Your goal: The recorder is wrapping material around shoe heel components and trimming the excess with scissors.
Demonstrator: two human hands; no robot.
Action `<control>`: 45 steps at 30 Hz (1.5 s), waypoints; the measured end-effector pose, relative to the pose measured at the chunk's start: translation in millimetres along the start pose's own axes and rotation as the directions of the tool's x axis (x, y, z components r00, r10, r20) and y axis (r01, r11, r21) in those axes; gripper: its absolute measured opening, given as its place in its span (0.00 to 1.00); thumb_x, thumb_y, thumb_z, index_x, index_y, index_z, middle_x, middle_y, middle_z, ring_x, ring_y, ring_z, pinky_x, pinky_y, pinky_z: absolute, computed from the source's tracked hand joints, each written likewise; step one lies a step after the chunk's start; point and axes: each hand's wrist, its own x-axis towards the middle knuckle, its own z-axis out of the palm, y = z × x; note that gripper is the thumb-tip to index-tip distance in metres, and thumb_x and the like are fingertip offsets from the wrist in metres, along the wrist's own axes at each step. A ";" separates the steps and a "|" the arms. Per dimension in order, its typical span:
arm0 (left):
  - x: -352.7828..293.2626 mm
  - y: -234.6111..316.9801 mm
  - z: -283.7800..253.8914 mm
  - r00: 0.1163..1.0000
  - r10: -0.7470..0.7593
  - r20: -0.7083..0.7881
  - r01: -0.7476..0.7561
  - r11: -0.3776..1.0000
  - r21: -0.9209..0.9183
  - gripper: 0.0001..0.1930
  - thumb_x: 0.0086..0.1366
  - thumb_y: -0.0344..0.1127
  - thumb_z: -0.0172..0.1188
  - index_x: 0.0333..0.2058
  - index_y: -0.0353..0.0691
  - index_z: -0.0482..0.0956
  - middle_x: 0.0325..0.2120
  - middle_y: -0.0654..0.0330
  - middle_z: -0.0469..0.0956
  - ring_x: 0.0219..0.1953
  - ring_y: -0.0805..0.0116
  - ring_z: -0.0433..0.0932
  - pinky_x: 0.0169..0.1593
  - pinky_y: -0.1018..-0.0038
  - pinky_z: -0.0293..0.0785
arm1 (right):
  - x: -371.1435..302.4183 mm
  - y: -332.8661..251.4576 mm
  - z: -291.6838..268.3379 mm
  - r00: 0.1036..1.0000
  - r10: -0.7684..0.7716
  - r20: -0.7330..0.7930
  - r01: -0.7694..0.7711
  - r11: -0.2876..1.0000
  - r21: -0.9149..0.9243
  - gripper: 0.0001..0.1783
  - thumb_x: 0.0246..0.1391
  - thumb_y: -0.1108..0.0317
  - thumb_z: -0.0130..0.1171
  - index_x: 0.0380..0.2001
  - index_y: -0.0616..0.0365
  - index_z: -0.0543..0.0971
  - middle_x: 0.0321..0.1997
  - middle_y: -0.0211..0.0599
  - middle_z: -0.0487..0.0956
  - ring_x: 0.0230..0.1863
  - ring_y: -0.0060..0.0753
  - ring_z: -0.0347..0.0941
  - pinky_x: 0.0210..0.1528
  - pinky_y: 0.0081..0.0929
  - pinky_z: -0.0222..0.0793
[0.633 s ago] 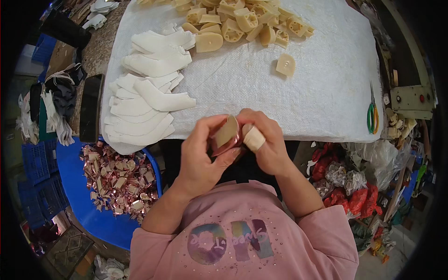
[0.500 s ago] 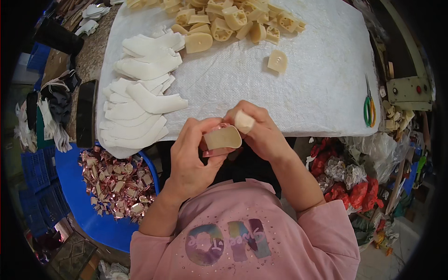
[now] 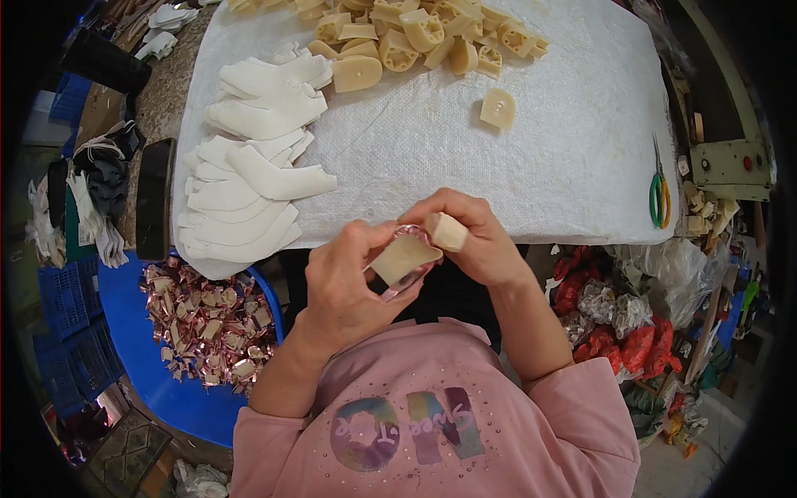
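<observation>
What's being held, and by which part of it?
Pink-metallic-edged beige piece, held by its left side in the left grip. Right grip is at its right edge; hold unclear.

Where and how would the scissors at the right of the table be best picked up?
Probably by the green and orange handle loops, coming from the person's side: the scissors lie with the loops toward the near edge and the blades pointing away. The right hand is nearer.
</observation>
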 end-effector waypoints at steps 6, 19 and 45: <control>-2.8 5.0 18.6 0.990 0.034 -0.138 -0.033 0.999 0.007 0.23 0.40 0.29 0.72 0.33 0.31 0.68 0.22 0.56 0.73 0.20 0.64 0.78 0.23 0.76 0.74 | -1.6 21.2 11.9 0.963 -0.259 -0.081 0.258 0.966 -0.025 0.10 0.60 0.66 0.48 0.37 0.61 0.74 0.30 0.30 0.76 0.27 0.21 0.71 0.30 0.19 0.66; -8.6 4.7 20.2 0.970 0.076 -0.230 -0.001 0.950 0.312 0.26 0.39 0.30 0.73 0.34 0.31 0.67 0.24 0.53 0.76 0.21 0.62 0.78 0.25 0.74 0.74 | -4.8 24.1 29.9 0.984 -0.132 -0.121 0.150 0.976 0.155 0.15 0.63 0.63 0.43 0.44 0.62 0.72 0.40 0.36 0.76 0.41 0.24 0.71 0.41 0.21 0.68; -9.1 -22.6 0.5 0.982 -0.012 -0.190 0.033 0.994 0.108 0.28 0.40 0.29 0.71 0.41 0.32 0.69 0.26 0.53 0.74 0.24 0.60 0.78 0.27 0.73 0.74 | -255.3 158.8 -61.1 0.510 0.370 -0.776 -0.804 0.526 -0.278 0.09 0.54 0.72 0.48 0.38 0.61 0.72 0.26 0.35 0.76 0.26 0.26 0.72 0.30 0.24 0.67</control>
